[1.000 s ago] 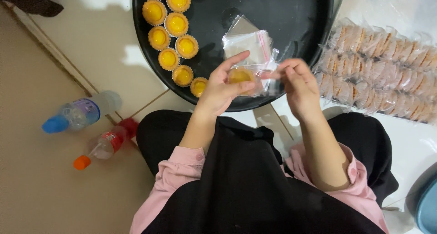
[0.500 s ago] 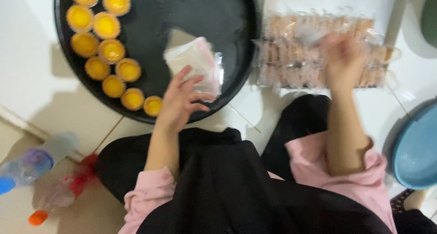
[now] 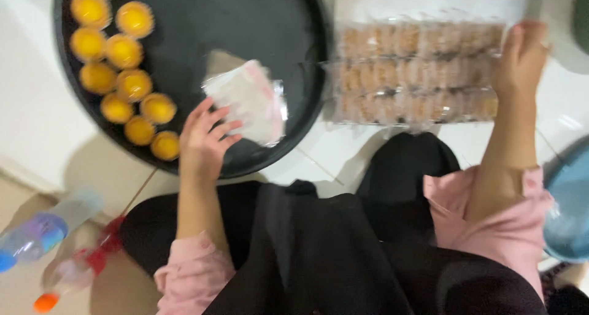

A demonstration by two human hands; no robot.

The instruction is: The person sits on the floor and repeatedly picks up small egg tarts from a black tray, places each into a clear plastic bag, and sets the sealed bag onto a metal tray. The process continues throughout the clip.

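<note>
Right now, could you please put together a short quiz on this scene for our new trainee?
1. True or false: the left hand rests at the stack of clear plastic bags on the round black tray.
2. Which thing is the right hand at? A) a bottle B) the rows of wrapped pastries C) the blue tub
3. Fill in: the unwrapped yellow tarts lie on the tray's ____ side.

Key: 1 true; 2 B; 3 left.
</note>
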